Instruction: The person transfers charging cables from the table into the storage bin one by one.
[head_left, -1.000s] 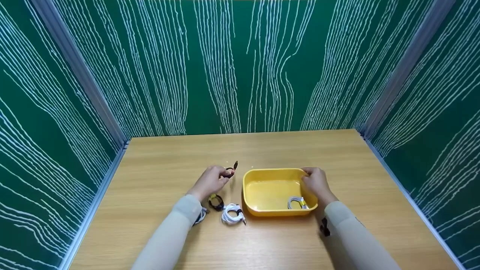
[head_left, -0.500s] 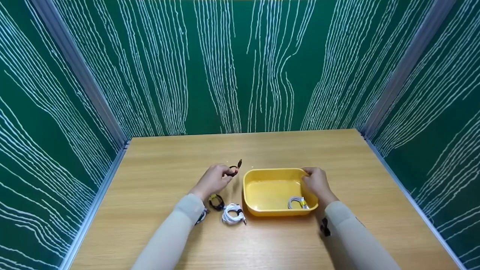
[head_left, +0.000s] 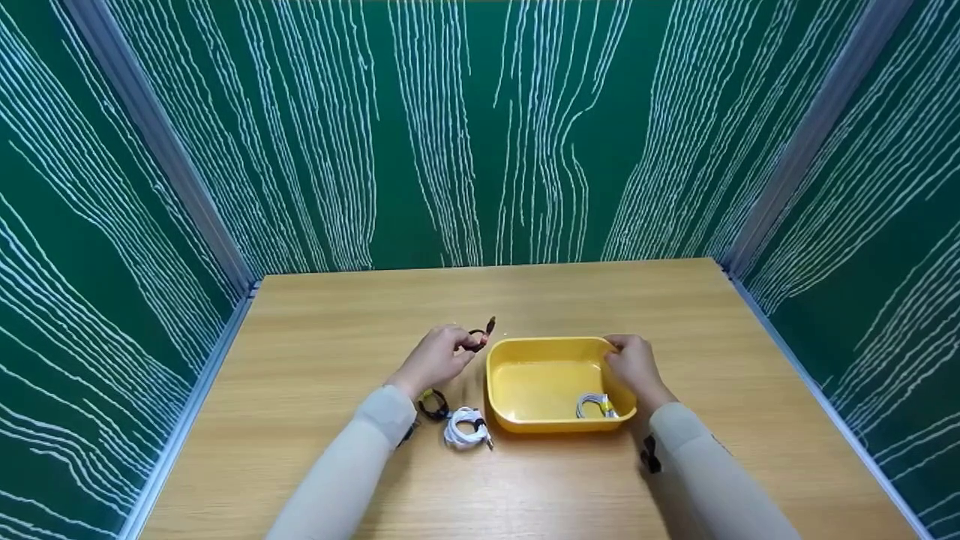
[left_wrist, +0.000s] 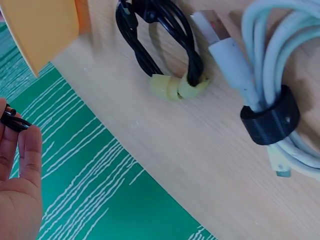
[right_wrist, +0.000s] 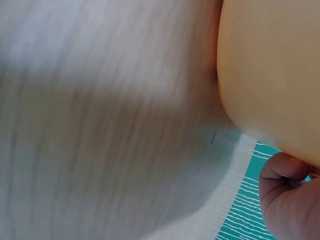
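Observation:
My left hand (head_left: pixel 436 358) pinches a small coiled black cable (head_left: pixel 480 341) with a reddish tie, held up just left of the yellow bin (head_left: pixel 525 427). In the left wrist view this black cable (left_wrist: pixel 15 120) shows between the fingertips at the left edge. My right hand (head_left: pixel 637 367) grips the bin's right rim near its far corner; in the right wrist view its curled fingers (right_wrist: pixel 285 167) meet the bin's edge. Inside the bin, toward the near right, lies a grey coiled cable (head_left: pixel 590 405) with a yellow tie.
On the wooden table (head_left: pixel 360 307), left of the bin, lie a black coiled cable (head_left: pixel 433 409) with a yellow tie and a white coiled USB cable (head_left: pixel 465 431) with a black tie. Another coil is mostly hidden under the left forearm. Green white-streaked walls enclose the table.
My left hand has moved right with the black cable, closer to the bin's far left corner. The right hand and the bin have stayed in place.

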